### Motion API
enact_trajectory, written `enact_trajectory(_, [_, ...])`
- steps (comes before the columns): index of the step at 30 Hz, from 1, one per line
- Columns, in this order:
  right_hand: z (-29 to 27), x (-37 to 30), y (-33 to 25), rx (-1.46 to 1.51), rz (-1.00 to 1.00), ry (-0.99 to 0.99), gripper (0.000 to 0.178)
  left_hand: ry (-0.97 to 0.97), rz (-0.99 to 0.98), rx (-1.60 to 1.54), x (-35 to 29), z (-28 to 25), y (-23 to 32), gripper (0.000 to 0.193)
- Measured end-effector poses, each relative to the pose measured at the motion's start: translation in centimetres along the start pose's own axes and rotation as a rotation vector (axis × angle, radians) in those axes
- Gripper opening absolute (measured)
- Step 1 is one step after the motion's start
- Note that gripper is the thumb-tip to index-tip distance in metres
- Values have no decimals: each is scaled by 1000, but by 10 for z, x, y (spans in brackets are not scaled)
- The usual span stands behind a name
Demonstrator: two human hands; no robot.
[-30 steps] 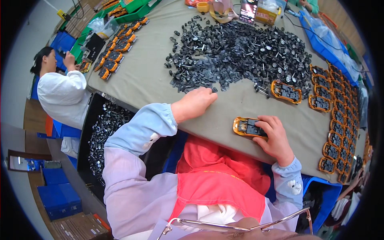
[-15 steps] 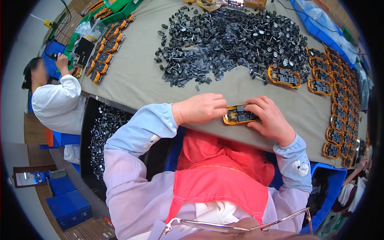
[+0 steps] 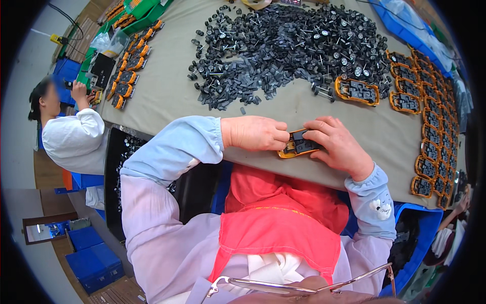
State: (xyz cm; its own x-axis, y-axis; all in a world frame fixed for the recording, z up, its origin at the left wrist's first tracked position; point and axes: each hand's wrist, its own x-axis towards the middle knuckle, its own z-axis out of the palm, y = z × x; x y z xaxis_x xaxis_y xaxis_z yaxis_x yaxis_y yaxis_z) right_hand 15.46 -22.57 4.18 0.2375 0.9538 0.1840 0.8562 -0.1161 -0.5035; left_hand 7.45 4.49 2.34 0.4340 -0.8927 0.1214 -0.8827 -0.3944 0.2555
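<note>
Grasping with the right hand the right end of an orange-and-black toy car shell, near the edge of the table, with the left hand curled at its left end, impossible to tell if gripping something, and with a pile of black parts beyond.

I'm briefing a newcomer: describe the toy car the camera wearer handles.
Find the table, then its near edge below the dark parts pile. The orange and black toy car there alone sits between the wearer's left hand and right hand.
</note>
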Motion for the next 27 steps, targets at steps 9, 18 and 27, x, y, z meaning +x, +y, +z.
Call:
enact_trajectory(9, [0,1,0,16,1,8,49,-25,53,75,-5,-6,12,10])
enact_trajectory(18, [-17,23,31,-297,365,298,22,507,-342,150,-67,17,36,19])
enact_trajectory(27, [-20,34,53,-468,48,100,21,750,-1027,306,-148,-8,-11,25])
